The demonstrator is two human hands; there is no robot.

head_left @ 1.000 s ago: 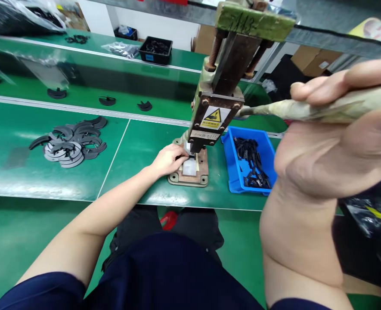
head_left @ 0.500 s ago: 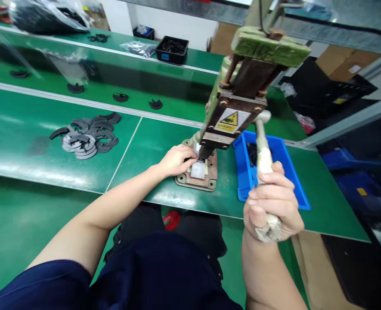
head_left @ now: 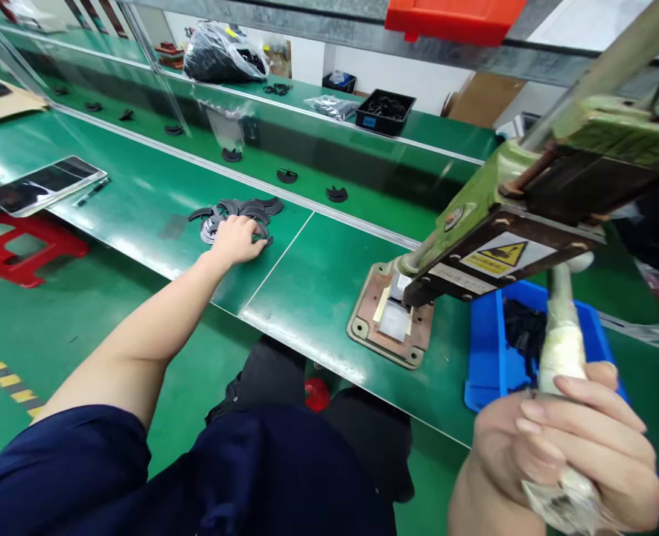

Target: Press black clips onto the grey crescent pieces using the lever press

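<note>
My left hand (head_left: 236, 240) lies over a pile of dark grey curved plastic pieces (head_left: 265, 207) on the green bench. Its fingers are bent and a little apart, with the tips partly hidden among the pieces, and I see nothing held. The fingers of my right hand (head_left: 578, 447) wrap round the tape-covered lever handle (head_left: 561, 350) of a green hand press (head_left: 474, 201). Below the press head is its base plate (head_left: 371, 327), carrying a pale block (head_left: 395, 321) and a small dark part that I cannot make out.
A blue bin (head_left: 482, 372) with dark parts stands right of the press. Behind the bench, several curved pieces lie spaced along a green strip (head_left: 312, 195). A tablet-like device (head_left: 44, 186) lies at the left, above a red stool (head_left: 33, 249). A metal shelf crosses overhead.
My left hand has left the press base and moved left to the pile. My right hand still grips the lever. The view has turned left.
</note>
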